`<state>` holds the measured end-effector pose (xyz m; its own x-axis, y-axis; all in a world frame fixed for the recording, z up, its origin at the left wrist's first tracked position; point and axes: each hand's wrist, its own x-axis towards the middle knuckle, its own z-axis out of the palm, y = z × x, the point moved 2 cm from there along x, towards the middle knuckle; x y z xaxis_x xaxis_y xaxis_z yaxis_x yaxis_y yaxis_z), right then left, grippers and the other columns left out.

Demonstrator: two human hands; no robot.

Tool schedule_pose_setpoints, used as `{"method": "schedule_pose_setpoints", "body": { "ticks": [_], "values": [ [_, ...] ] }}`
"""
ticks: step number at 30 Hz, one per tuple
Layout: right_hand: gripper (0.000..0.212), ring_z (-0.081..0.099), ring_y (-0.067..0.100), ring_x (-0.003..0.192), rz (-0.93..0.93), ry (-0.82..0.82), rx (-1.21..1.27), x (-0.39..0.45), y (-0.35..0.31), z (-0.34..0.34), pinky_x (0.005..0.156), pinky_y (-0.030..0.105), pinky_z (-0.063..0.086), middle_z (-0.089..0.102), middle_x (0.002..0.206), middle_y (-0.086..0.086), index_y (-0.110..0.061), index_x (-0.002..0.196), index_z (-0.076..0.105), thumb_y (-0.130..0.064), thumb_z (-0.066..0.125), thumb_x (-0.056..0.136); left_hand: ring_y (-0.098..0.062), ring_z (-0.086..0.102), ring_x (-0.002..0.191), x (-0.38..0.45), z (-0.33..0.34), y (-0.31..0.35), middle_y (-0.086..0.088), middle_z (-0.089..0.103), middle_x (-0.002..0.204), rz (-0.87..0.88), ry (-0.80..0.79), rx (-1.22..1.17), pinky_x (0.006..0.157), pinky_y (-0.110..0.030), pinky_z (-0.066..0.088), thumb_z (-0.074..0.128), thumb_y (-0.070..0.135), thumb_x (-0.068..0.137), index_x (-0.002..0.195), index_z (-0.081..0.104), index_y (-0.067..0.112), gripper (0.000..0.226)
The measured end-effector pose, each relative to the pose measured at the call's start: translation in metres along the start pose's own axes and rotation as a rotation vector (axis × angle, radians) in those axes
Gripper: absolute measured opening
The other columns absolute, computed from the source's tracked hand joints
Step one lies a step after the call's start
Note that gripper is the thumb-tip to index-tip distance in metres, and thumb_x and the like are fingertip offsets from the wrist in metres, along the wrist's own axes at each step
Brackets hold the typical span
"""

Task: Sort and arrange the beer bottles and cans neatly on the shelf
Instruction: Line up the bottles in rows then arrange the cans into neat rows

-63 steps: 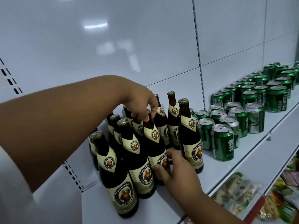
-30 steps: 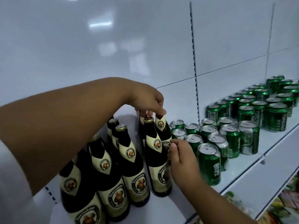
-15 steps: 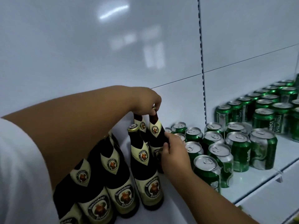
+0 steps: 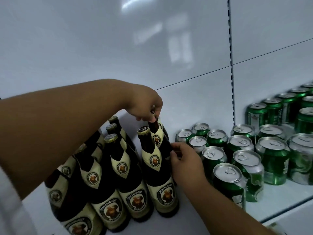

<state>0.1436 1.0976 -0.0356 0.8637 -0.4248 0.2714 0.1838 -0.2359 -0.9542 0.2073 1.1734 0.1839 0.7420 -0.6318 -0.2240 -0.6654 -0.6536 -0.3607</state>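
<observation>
Left grip [image 4: 145, 106]: fingers curling down over the cap and upper neck of a dark brown glass beer bottle with a cream neck label [image 4: 158, 134], pinching it from above; the forearm is reaching in from the left edge, crossing over the bottle group.

Right grip [image 4: 184, 160]: thumb and fingertips curling against the right side of that same bottle's body, just below the neck label; the wrist is coming up from the lower right.

Held bottle: standing second in the rightmost bottle row on the white metal shelf [image 4: 277, 197], tilting slightly rightward, touching the bottle ahead of it.

Just in front of the right grip: an upright dark brown glass bottle with a gold cap and cream oval body label [image 4: 157, 168], heading that row.

Left of both grips, under the left forearm: further rows of matching dark brown labelled bottles [image 4: 108, 180], standing close together, partly hidden by the arm.

Right of the right grip: a cluster of green aluminium beer cans with silver tops [image 4: 237, 160], upright, nearest ones just beside the hand.

Farther right: a second block of darker green cans [image 4: 271, 112], blurred, running along the white back panel [image 4: 118, 48].
</observation>
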Motion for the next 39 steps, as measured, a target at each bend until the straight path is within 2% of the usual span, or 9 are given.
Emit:
{"method": "schedule_pose_setpoints", "body": {
  "ticks": [6,9,12,16,20,25,29,34,39],
  "values": [
    [0.026,0.067,0.01,0.088,0.055,-0.066,0.079,0.004,0.008,0.011,0.084,0.041,0.057,0.071,0.092,-0.009,-0.032,0.1,0.069,-0.03,0.046,0.087,-0.006,0.067,0.067,-0.005,0.002,-0.013,0.015,0.065,0.062,-0.068,-0.073,-0.031,0.063,-0.025,0.04,0.069,0.031,0.089,0.103,0.062,0.031,0.016],
    [0.024,0.066,0.01,0.094,0.063,-0.029,0.185,0.01,0.009,0.012,0.087,0.043,0.056,0.069,0.098,-0.01,-0.036,0.099,0.068,-0.034,0.047,0.087,-0.005,0.069,0.066,-0.008,-0.001,-0.012,0.009,0.071,0.078,-0.086,-0.086,-0.113,0.071,-0.031,0.052,0.066,0.038,0.09,0.101,0.064,0.029,0.014],
    [0.018,0.062,0.011,0.102,0.078,0.002,0.275,0.014,0.005,0.013,0.095,0.044,0.051,0.065,0.107,-0.009,-0.039,0.095,0.066,-0.038,0.048,0.094,-0.012,0.07,0.071,-0.003,-0.003,-0.016,0.003,0.071,0.088,-0.16,-0.022,-0.181,0.079,-0.035,0.054,0.055,0.046,0.095,0.098,0.062,0.026,0.021],
    [0.044,0.065,0.019,0.104,0.401,-0.013,0.657,0.023,0.012,0.024,0.1,0.05,0.048,0.071,0.101,-0.01,-0.039,0.087,0.07,-0.071,0.042,0.078,-0.011,0.061,0.075,0.017,0.0,-0.017,0.002,0.069,0.094,-0.24,0.151,-0.077,0.071,-0.03,0.046,0.053,0.048,0.096,0.104,0.058,0.027,0.023],
    [0.07,0.068,0.022,0.103,0.518,-0.056,0.742,0.029,0.019,0.03,0.099,0.049,0.05,0.076,0.1,-0.003,-0.03,0.1,0.075,-0.081,0.033,0.076,-0.021,0.062,0.093,0.032,0.003,-0.012,-0.002,0.07,0.102,-0.245,0.159,0.037,0.067,-0.028,0.041,0.055,0.035,0.095,0.108,0.067,0.017,0.025],
    [0.075,0.069,0.023,0.101,0.504,-0.082,0.707,0.032,0.02,0.032,0.097,0.049,0.051,0.077,0.095,-0.001,-0.029,0.1,0.075,-0.082,0.032,0.07,-0.012,0.061,0.082,0.031,0.002,-0.015,-0.002,0.075,0.095,-0.232,0.077,0.037,0.054,-0.021,0.032,0.055,0.03,0.098,0.108,0.069,0.017,0.021],
    [0.069,0.07,0.024,0.099,0.498,-0.122,0.624,0.034,0.017,0.033,0.096,0.05,0.051,0.077,0.095,0.0,-0.028,0.094,0.077,-0.079,0.034,0.075,-0.012,0.063,0.086,0.024,0.006,-0.024,-0.002,0.076,0.091,-0.231,0.065,0.045,0.055,-0.019,0.032,0.054,0.027,0.098,0.108,0.07,0.014,0.023],
    [0.07,0.071,0.025,0.094,0.484,-0.235,0.543,0.037,0.009,0.025,0.089,0.043,0.052,0.077,0.092,0.007,-0.015,0.091,0.078,-0.061,0.025,0.1,-0.014,0.062,0.082,0.014,0.012,-0.036,-0.004,0.076,0.091,-0.233,0.054,0.024,0.056,-0.02,0.034,0.055,0.026,0.098,0.111,0.068,0.014,0.021],
    [0.069,0.07,0.027,0.1,0.46,-0.281,0.513,0.037,0.014,0.031,0.098,0.05,0.049,0.076,0.101,0.008,-0.021,0.098,0.078,-0.067,0.027,0.096,-0.02,0.061,0.091,0.008,0.018,-0.046,-0.001,0.072,0.089,-0.218,0.06,0.054,0.057,-0.022,0.035,0.053,0.029,0.099,0.112,0.067,0.012,0.026]
  ]
}}
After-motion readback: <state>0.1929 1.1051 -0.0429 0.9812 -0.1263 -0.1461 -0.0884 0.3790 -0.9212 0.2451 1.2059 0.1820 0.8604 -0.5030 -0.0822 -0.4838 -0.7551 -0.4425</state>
